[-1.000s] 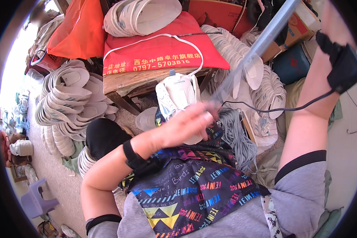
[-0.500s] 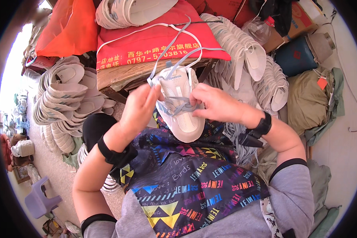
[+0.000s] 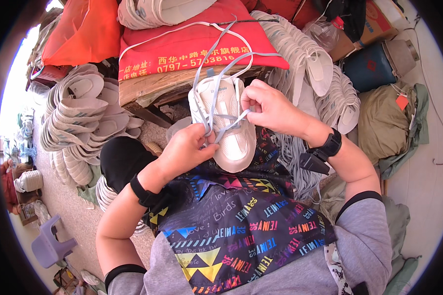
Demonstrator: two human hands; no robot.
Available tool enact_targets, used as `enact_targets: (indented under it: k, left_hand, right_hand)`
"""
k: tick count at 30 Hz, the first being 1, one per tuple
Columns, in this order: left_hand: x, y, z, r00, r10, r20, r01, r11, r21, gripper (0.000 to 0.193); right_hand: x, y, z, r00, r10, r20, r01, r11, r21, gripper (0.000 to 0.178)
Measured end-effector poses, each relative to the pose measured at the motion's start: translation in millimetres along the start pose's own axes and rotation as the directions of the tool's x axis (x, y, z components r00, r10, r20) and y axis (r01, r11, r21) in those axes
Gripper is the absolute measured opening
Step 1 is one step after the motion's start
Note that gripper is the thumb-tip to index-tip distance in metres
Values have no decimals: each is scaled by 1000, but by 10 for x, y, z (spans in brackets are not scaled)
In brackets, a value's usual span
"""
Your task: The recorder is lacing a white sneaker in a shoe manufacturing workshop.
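Note:
A white mesh shoe upper (image 3: 233, 154) points its toe toward me, between my lap and a wooden bench. A grey shoelace (image 3: 227, 129) crosses its front, with long loose ends running up past the tongue. My left hand (image 3: 191, 148) is closed at the upper's left edge, its fingertips pinching the lace near the lowest crossing. On the other side my right hand (image 3: 269, 109) pinches a lace strand beside the eyelets and holds it out to the right. The upper's heel end lies against the bench edge.
A red printed cloth (image 3: 192, 49) covers the wooden bench (image 3: 147, 88). Stacked shoe uppers (image 3: 76, 118) stand at left, more (image 3: 307, 64) at right. Grey laces (image 3: 300, 162) hang in a bundle by my right knee. A purple plastic stool (image 3: 53, 241) stands at lower left.
My left hand has come down from the upper's top left to its lower left side. My right hand has risen a little, drawing a lace strand outward. The crossed laces look rearranged.

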State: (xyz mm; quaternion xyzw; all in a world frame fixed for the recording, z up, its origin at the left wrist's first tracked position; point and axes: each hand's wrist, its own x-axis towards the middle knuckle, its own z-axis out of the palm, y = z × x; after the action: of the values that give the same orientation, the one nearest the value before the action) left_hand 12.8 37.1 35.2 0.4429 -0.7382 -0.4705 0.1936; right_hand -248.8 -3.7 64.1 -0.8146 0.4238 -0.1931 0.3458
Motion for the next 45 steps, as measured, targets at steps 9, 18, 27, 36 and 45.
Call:
enact_targets:
  k: [9, 18, 27, 36, 45]
  left_hand:
    - [113, -259, -12, 986, -163, 30, 160, 891, -425, 15]
    - [70, -62, -52, 988, -139, -67, 121, 967, -226, 12]
    - [266, 731, -561, 995, -69, -66, -7, 637, -771, 46]
    - [243, 1365, -838, 966, 205, -156, -235, 452, -861, 45]
    - [53, 477, -1203, 952, -35, -305, -301, 93, -949, 29]
  right_hand:
    - [-64, 180, -76, 817, 336, 468, -564, 304, 767, 17]
    - [-174, 380, 10, 820, 570, 58, -404, 504, 763, 17]
    - [-476, -381, 371, 922, -386, 12, 386, 922, -28, 22]
    - [-372, -315, 316, 975, -209, 80, 205, 977, 53, 27]
    - [342, -378, -2, 997, 52, 55, -75, 531, 844, 38]
